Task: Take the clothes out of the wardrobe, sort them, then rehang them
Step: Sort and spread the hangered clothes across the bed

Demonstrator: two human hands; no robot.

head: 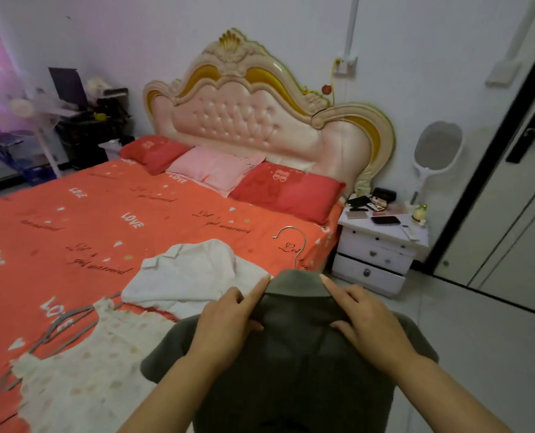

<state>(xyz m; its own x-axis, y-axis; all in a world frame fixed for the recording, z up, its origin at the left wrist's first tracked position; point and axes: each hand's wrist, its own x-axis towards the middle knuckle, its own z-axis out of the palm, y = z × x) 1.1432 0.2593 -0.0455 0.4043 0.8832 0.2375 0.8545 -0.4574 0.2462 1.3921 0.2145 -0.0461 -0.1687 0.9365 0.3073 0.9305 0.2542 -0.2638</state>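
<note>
Head view: the dark olive-grey short-sleeved collared shirt [294,364] is held up in front of the person, at the near edge of the bed with the orange-red printed sheet [103,214]; the thin metal hanger hook [295,245] stands up out of its collar. The left hand [228,317] and the right hand [364,320] each pinch the shoulder cloth just below the collar; each forefinger lies straight along the collar edge, with the thumb and other fingers closed on the fabric. The step appears to be seating the shirt on its hanger; to do it well, draw both shoulders outward evenly, flatten the collar and keep the hook centred. The white collared shirt [191,276] and the cream dotted garment [81,370] on a grey hanger [63,323] lie on the sheet just beside; keep the hem off them.
</note>
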